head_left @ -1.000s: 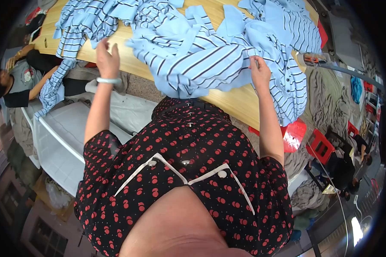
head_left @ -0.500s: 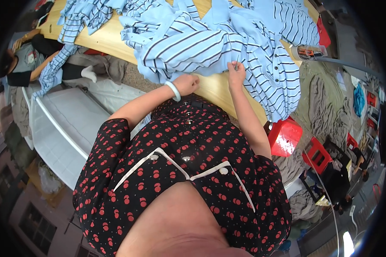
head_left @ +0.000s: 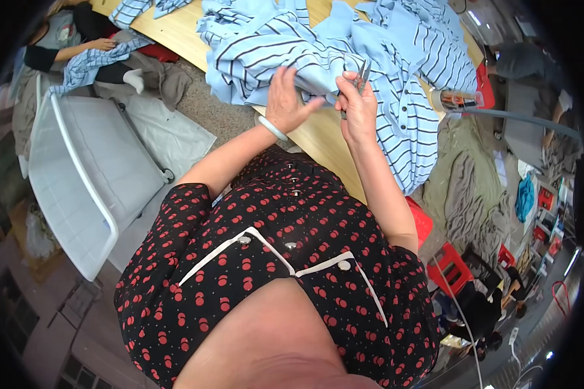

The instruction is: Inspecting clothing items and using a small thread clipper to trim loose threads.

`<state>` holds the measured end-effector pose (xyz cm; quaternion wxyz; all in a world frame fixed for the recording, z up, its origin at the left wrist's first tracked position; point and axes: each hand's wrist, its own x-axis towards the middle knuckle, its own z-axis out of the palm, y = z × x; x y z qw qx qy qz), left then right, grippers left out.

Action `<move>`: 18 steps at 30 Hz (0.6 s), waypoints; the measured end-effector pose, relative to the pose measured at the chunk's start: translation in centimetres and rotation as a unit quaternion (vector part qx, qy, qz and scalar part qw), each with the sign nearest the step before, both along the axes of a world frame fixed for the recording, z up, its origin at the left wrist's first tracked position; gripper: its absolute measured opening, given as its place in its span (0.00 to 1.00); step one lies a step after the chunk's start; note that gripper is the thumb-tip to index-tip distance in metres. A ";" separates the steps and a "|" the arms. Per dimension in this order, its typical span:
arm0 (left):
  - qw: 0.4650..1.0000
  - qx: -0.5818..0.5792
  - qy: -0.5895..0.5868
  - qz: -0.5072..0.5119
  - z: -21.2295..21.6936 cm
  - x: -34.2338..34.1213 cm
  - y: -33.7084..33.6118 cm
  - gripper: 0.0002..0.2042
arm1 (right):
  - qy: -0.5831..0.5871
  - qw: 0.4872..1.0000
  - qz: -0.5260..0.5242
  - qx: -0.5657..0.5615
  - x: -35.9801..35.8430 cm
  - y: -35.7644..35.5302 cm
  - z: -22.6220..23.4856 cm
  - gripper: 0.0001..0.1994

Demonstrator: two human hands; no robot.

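Light blue knit garments with dark and white stripes lie heaped on a pale wooden table in front of me. My right hand is closed around small thread snips, their blades pointing up and away from me, above the cloth. Beside it, my left hand is open, its fingers spread and the thumb reaching toward the right hand. It holds nothing and hovers at the near edge of the heap. A buttoned striped part hangs over the table's near right side.
A large pale plastic bin on wheels stands at left. Beyond it a seated person handles a blue striped garment. A clear container of small items sits at the table's right. Red stools and grey cloth piles lie rightward.
My left hand has lifted off the cloth edge and spread its fingers. My right hand has come up and nearer, showing the snips more fully. The view has shifted slightly.
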<state>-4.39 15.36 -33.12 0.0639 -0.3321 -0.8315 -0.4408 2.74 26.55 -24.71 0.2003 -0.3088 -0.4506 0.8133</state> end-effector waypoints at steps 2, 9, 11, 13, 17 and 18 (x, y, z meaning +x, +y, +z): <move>0.999 0.002 0.044 0.005 2.0 2.0 0.3 0.36 | 0.012 1.000 0.015 0.005 0.1 -0.4 0.6 0.09; 0.996 0.013 -0.047 0.078 -0.5 0.1 -0.1 0.20 | 0.049 0.998 0.047 0.017 0.0 -0.5 2.7 0.09; 0.997 -0.019 -0.021 0.069 -0.5 -0.7 -0.8 0.09 | 0.045 0.997 0.058 0.022 0.0 -0.3 2.9 0.09; 0.994 -0.015 -0.103 0.046 0.5 -1.9 -1.3 0.09 | 0.037 0.995 0.078 0.043 -0.2 0.3 2.7 0.09; 0.957 0.062 -0.281 -0.024 5.8 -6.2 -2.6 0.11 | -0.075 0.958 0.101 0.259 -0.5 2.7 2.7 0.14; 0.951 0.137 -0.273 -0.043 6.1 -7.5 -2.5 0.11 | -0.071 0.957 0.105 0.261 -0.8 3.0 2.0 0.14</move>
